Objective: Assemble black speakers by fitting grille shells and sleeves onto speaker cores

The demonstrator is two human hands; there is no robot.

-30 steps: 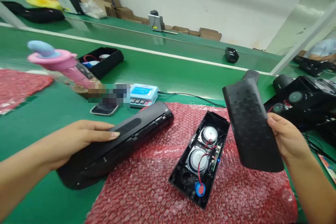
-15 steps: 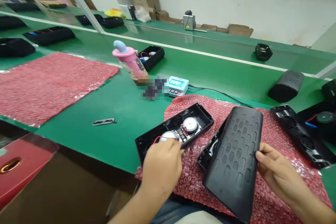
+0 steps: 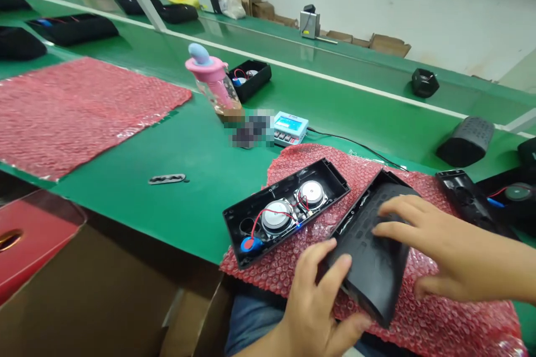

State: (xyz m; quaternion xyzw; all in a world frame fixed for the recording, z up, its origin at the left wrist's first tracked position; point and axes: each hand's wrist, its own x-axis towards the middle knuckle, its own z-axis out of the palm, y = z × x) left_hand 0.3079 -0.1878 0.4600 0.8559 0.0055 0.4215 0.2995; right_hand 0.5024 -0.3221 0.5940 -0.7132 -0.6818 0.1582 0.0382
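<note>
Where the bench (image 3: 138, 178) meets the person's lap, both hands are on one black grille cover (image 3: 371, 259), which sits tilted over a shell on the red bubble wrap (image 3: 419, 318). The left hand (image 3: 318, 307) grips its near-left corner — fingers (image 3: 341, 269) curled over the top face, thumb underneath the lower edge. The right hand (image 3: 452, 251) lies flat across the upper part, fingers spread and pressing down, not wrapped around anything. Only the far rim of the shell under the cover shows; how the two sit together I cannot tell.

Just left of the cover, on the same wrap, lies an open speaker shell (image 3: 287, 212) with two round drivers, red wires and a blue part at its near end. Left again, on bare green, is a small flat grey strip (image 3: 166, 179). A red box (image 3: 29, 240) sits below the bench edge at the near left.

Further back — a blue-and-white meter (image 3: 291, 127) with a black cable, a pink bottle (image 3: 213, 81), and a black tray (image 3: 251, 78) with parts in it. A second sheet of red wrap (image 3: 75, 111) covers the bench at left. On the right are more black shells (image 3: 469, 195) and a finished speaker (image 3: 467, 140). Cardboard boxes (image 3: 389, 44) line the far wall.
</note>
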